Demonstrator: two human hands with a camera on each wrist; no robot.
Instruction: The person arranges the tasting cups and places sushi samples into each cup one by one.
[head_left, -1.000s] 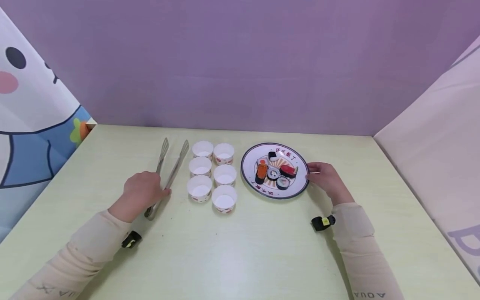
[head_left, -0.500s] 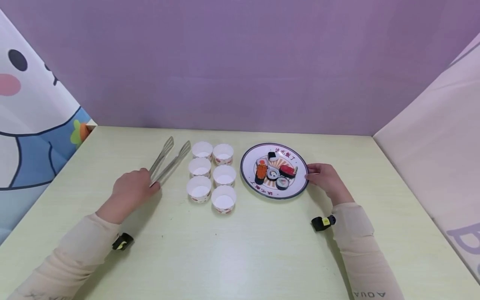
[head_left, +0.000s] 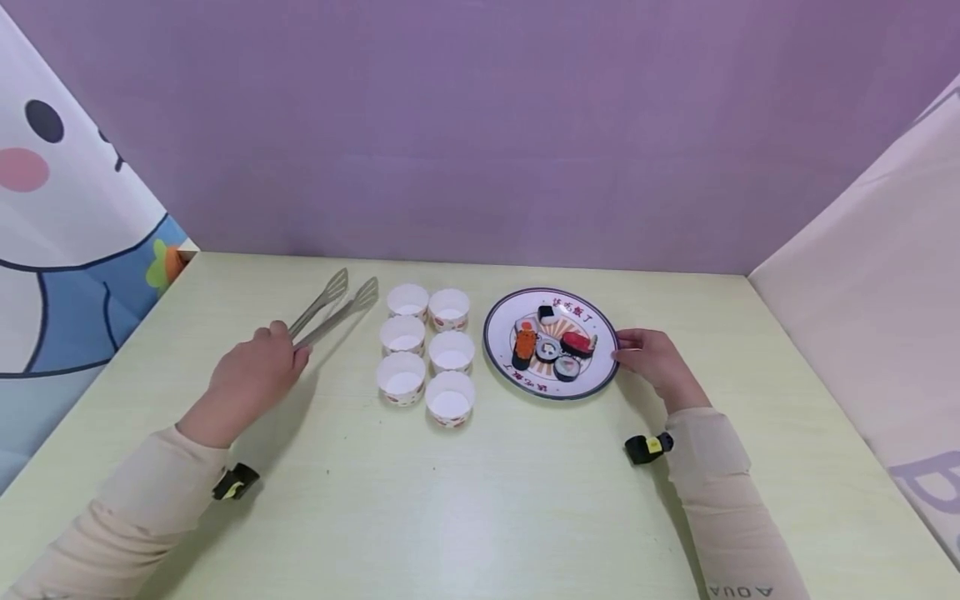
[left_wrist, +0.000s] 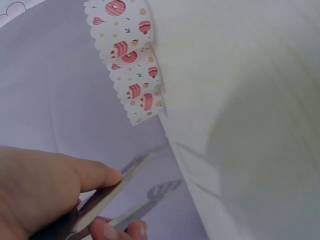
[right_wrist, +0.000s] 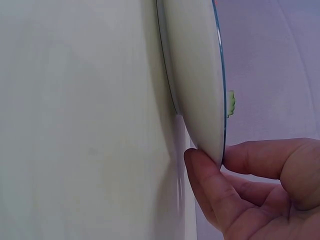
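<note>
My left hand (head_left: 251, 375) grips a pair of metal tongs (head_left: 335, 317), raised over the left of the table with the slotted tips spread apart. In the left wrist view, thumb and fingers squeeze the tongs (left_wrist: 100, 204) from both sides. On the right, my right hand (head_left: 662, 367) pinches the rim of a white plate (head_left: 502, 327) edged in dark blue. Several sushi pieces lie on it, among them an orange-topped one (head_left: 524, 346), a red-topped one (head_left: 577, 343) and a round roll (head_left: 566, 367). From the right wrist view, the plate (right_wrist: 197, 65) shows its underside between thumb and fingers.
Several white paper cups (head_left: 452, 352) with red prints stand in two columns between the tongs and the plate. The pale table (head_left: 480, 508) ends at a purple backdrop (head_left: 480, 133). Printed cloth (head_left: 90, 217) hangs on the left, a pale one (head_left: 885, 300) on the right.
My left hand has lifted the tongs off the table and shifted a little left, its grip now nearer the handle end. The right hand and plate have stayed put.
</note>
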